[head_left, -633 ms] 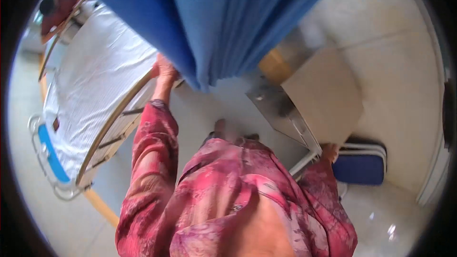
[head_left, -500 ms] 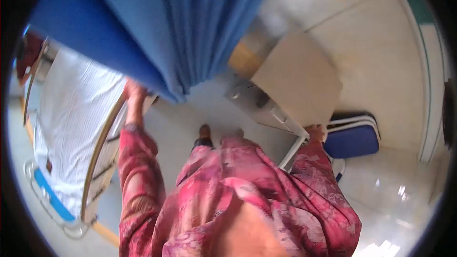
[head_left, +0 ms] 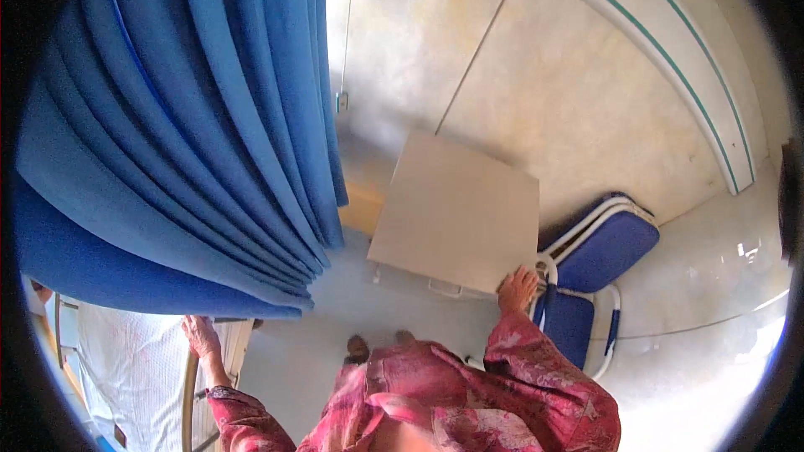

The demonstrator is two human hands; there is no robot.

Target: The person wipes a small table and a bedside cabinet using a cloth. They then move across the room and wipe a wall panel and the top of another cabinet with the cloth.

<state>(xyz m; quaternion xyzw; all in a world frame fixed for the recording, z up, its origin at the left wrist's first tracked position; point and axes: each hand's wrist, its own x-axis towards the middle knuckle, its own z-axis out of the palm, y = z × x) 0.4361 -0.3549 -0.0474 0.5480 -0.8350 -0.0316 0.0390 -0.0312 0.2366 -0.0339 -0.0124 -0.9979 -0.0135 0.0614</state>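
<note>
My left hand is closed round the end of the tan bed rail, close under the lower edge of a blue curtain. Its fingertips are partly hidden. Beside that rail lies a bed with a white sheet. On the right, my right hand rests with fingers spread on the near right corner of a beige bedside cabinet. A small handle shows at the cabinet's near side. Both arms wear pink patterned sleeves.
Blue padded folding chairs with white frames stand right of the cabinet, against the pale wall. A white and green rail panel runs along the wall. The curtain hangs over the far left, covering part of the bed.
The view has turned, so the curtain and bed sit further left. The cabinet now appears squarer to me, its drawer front mostly out of sight. My right hand's fingers now spread on its top corner.
</note>
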